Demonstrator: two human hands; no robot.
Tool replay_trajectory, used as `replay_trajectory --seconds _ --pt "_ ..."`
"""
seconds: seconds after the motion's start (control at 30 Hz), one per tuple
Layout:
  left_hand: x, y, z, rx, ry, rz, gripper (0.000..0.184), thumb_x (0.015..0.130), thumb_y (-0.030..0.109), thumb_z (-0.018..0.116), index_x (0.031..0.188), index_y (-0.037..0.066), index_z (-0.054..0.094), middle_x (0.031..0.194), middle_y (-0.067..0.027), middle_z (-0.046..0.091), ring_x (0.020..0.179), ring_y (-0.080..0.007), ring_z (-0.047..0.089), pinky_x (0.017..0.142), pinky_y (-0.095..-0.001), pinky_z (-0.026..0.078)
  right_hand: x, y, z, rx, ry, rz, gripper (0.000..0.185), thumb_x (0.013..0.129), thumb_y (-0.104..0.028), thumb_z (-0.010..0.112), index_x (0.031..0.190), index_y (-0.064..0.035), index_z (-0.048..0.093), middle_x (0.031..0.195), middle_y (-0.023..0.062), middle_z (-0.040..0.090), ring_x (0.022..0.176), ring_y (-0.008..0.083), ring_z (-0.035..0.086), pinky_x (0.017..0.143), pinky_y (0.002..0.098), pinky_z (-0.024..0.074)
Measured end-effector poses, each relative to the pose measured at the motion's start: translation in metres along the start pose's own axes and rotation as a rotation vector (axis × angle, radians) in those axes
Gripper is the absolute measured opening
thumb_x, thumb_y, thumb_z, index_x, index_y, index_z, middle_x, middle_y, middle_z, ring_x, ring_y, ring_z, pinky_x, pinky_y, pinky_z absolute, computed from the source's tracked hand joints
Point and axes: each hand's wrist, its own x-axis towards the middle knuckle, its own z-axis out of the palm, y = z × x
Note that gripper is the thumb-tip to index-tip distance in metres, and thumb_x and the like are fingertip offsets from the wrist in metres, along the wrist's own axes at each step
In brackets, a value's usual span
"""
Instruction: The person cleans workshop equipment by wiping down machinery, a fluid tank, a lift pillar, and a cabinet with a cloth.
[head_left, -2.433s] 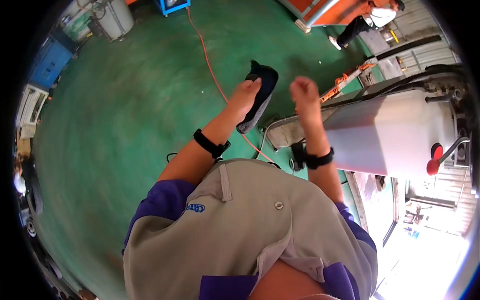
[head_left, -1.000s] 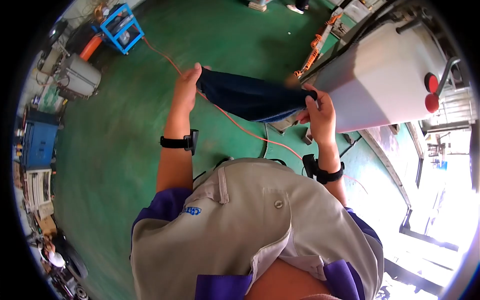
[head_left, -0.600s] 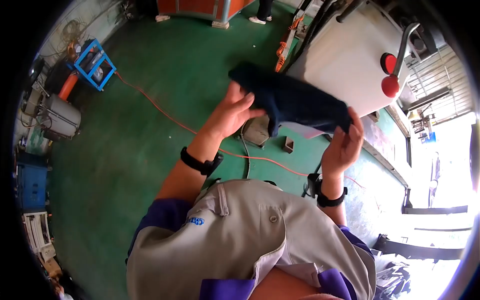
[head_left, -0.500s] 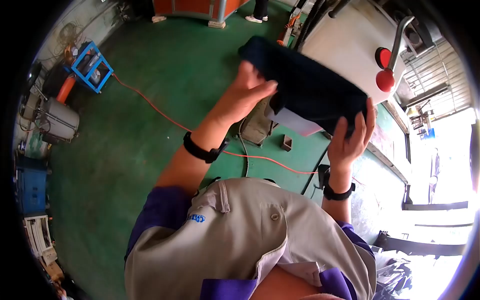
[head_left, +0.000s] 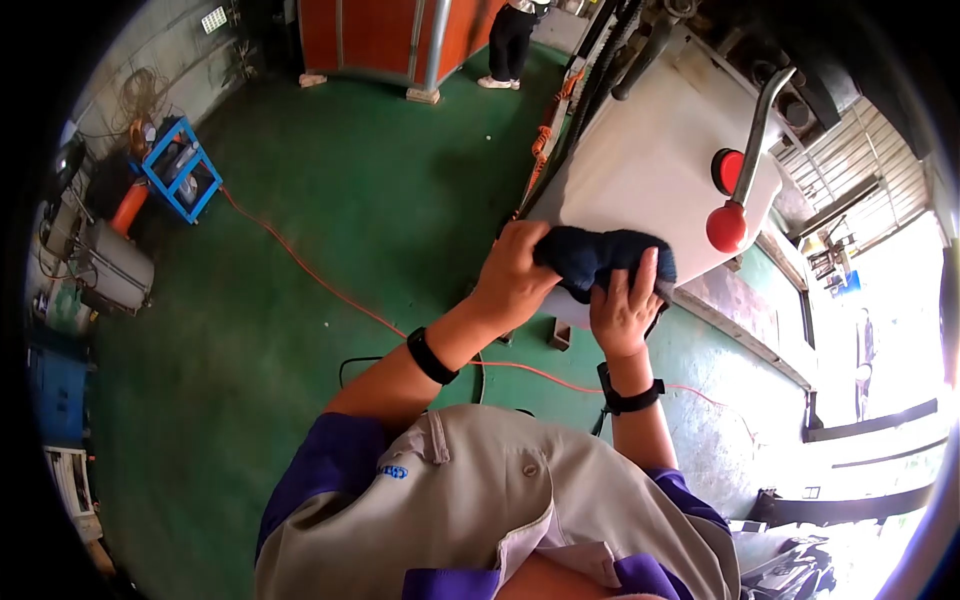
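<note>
A dark navy cloth (head_left: 600, 255), bunched into a short bundle, spans the gap between my two hands in front of the white machine. My left hand (head_left: 515, 280) is closed on its left end, the fingers curled out of sight. At the other end my right hand (head_left: 625, 312) grips the cloth, with several fingers laid across its near face. Behind the bundle is the white machine housing (head_left: 640, 170), which carries a lever with a red ball knob (head_left: 727, 228) and a red round button (head_left: 728, 170). Whether the cloth touches the housing, I cannot tell.
An orange cable (head_left: 540, 372) runs over the green floor (head_left: 250, 400). A small open box (head_left: 561, 334) sits below my hands. To the left are a blue frame cart (head_left: 180, 170) and a grey tank (head_left: 115, 265). A person (head_left: 508, 45) stands by the orange cabinet (head_left: 370, 40).
The cloth was spread wide and held up between my hands; now it is gathered smaller and lower. My hands have come closer together, and the view has shifted.
</note>
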Motion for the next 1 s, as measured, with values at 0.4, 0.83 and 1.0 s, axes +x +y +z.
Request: replay_trajectory --seconds 0.4,0.83,1.0 --pt "0.094 0.031 -0.024 0.019 0.068 -0.015 0.035 0.066 0.008 0.070 0.101 0.008 0.065 0.112 -0.0232 0.047 0.099 -0.0411 0.049 0.083 -0.0472 0.044 0.090 -0.013 -0.016 0.066 0.287 0.071 0.040 0.079 -0.006 0.055 0.118 0.0013 0.058 0.138 0.0299 0.043 0.117 0.0454 0.050 0.100 0.0478 0.0364" --pt "0.026 0.008 -0.011 0.046 -0.028 -0.096 0.045 0.071 0.007 0.067 0.115 0.001 0.056 0.120 -0.0282 0.045 0.104 -0.0446 0.049 0.087 -0.0489 0.045 0.064 -0.033 0.003 0.020 0.153 -0.052 0.044 0.075 -0.011 0.053 0.117 0.0026 0.059 0.136 0.0279 0.047 0.113 0.0387 0.055 0.084 0.0394 0.0433" --pt "0.068 0.018 -0.027 -0.011 0.084 -0.133 0.037 0.072 0.002 0.065 0.108 0.001 0.056 0.118 -0.0294 0.044 0.100 -0.0452 0.052 0.083 -0.0465 0.048 0.117 -0.033 -0.023 0.093 0.149 -0.058 0.041 0.072 -0.013 0.052 0.110 0.0003 0.060 0.136 0.0262 0.048 0.112 0.0350 0.057 0.077 0.0369 0.0429"
